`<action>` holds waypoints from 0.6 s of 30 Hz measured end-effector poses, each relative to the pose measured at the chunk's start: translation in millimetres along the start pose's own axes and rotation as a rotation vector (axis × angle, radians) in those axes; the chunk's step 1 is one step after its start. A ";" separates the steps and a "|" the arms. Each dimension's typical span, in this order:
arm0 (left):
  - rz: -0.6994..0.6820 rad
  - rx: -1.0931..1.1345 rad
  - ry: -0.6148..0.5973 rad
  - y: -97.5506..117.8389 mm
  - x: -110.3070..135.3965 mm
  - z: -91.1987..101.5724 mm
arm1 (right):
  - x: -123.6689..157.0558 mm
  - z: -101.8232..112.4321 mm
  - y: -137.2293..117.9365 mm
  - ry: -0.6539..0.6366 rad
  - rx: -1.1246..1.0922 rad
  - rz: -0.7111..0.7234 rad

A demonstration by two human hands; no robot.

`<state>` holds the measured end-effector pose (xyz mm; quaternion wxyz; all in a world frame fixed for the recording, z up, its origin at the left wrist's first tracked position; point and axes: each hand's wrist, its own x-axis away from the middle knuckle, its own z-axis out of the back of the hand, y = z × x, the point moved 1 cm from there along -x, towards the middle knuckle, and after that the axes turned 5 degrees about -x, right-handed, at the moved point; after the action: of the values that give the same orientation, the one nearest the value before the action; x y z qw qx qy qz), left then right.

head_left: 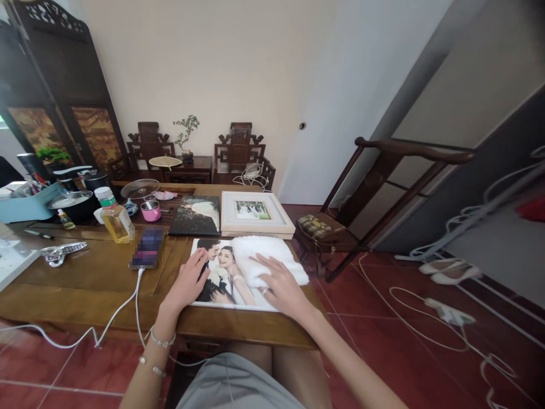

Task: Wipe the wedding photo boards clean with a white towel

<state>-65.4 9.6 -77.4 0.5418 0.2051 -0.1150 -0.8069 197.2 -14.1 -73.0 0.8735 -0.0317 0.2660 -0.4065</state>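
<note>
A large wedding photo print point(219, 278) of a couple lies flat at the front of the wooden table. On its left edge rests my left hand point(189, 279), fingers stretched out and holding nothing. A folded white towel point(244, 253) covers the print's right part and hangs a little past its right side. My right hand point(279, 284) lies on the towel with fingers spread, a ring on one finger. Just behind the print are a dark photo panel point(187, 218) and a white picture frame point(258, 213) with a smaller photo inside.
Left on the table point(106, 284) are a phone point(147, 248) with a white cable, a bottle of yellow liquid point(114, 218), a pink cup point(150, 210), a silver hair clip point(62, 253) and a blue organizer point(32, 205). A wooden chair point(374, 176) stands right; cables lie on the floor.
</note>
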 end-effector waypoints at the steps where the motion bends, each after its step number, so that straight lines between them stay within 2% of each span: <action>1: -0.006 0.000 0.008 0.3 0.3 -0.1 | 8.7 1.9 -10.1 -0.010 0.004 -0.005; 5: 0.031 0.004 -0.025 2.5 0.9 1.0 | 46.2 12.7 -49.6 -0.076 -0.010 0.014; 7: 0.039 0.004 -0.042 3.5 0.8 1.9 | 51.6 16.7 -55.3 -0.103 -0.040 0.022; 10: 0.013 -0.013 -0.035 3.0 0.4 2.6 | 31.5 16.6 -37.5 -0.101 -0.066 0.009; 15: -0.026 -0.033 -0.011 -0.7 -0.6 2.7 | -30.5 5.8 17.5 -0.060 -0.055 -0.002; 18: -0.020 -0.032 -0.015 -1.7 -0.8 2.9 | -41.0 1.4 23.2 -0.024 -0.045 -0.019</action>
<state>-67.8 10.9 -75.3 0.5359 0.1915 -0.1042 -0.8157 192.3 31.1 -60.1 0.8717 -0.0586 0.2644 -0.4083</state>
